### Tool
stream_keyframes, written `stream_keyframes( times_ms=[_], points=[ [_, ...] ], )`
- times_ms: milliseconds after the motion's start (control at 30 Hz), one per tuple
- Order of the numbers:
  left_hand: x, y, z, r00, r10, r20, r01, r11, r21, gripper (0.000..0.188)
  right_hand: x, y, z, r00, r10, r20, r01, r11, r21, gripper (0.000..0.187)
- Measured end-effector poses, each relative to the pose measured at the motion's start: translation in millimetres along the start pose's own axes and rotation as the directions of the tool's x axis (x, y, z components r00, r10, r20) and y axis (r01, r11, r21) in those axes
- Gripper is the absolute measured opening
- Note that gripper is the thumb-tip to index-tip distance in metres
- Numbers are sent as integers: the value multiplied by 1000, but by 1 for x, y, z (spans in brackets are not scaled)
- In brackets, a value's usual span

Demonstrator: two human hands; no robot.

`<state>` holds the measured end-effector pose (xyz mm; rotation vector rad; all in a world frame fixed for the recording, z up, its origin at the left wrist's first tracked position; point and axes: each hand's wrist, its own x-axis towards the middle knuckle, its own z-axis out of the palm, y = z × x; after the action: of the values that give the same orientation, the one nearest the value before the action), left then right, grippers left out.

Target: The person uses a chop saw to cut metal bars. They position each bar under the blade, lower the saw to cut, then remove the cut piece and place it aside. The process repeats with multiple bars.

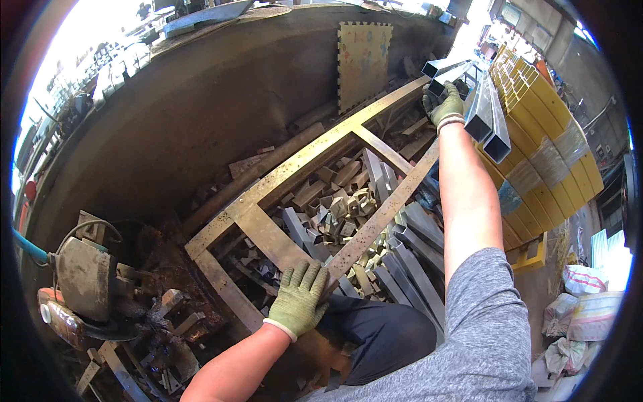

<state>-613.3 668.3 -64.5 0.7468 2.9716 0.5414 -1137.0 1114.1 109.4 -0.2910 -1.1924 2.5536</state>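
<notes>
My left hand point(298, 295), in a green work glove, lies flat with fingers spread on a flat metal frame point(268, 238) near its front edge. My right arm reaches far forward. Its gloved hand point(447, 106) is closed around the end of a square metal tube point(437, 88), just past the frame's far right end. Two longer square tubes point(487, 124) jut toward me right beside that hand. Below the frame's openings lies a heap of short metal offcuts point(341, 208), with longer square tubes point(408, 268) lying at an angle. The tubes' far ends are hard to make out.
A dirty machine point(84, 278) with a blue-green hose stands at the left. Behind the frame rises a brown metal wall point(194, 120) with a foam mat point(364, 63) against it. Yellow stacked parts point(546, 147) stand at the right, and woven sacks point(593, 315) lie below them.
</notes>
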Motion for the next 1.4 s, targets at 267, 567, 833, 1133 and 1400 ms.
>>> stream_keyframes(
  times_ms=[267,567,833,1133,1400],
  points=[
    [-4,-2,2,1000,-6,-8,6,1000,-26,96,-22,2,-10,995,44,94,-24,979,-202,31],
    [-15,-6,16,992,22,-125,-22,1000,1,95,-173,84,-18,965,245,95,-235,966,-106,26],
    [-48,16,-53,958,-241,-154,172,917,-360,66,-383,160,-7,808,520,278,-513,852,-103,21],
    [-169,38,-157,758,-230,-610,239,969,-68,100,-586,205,38,515,799,312,-739,598,-312,28],
    [-232,7,-163,794,-441,-419,431,894,-125,52,-714,178,44,192,909,371,-615,405,-677,30]
  ],
)
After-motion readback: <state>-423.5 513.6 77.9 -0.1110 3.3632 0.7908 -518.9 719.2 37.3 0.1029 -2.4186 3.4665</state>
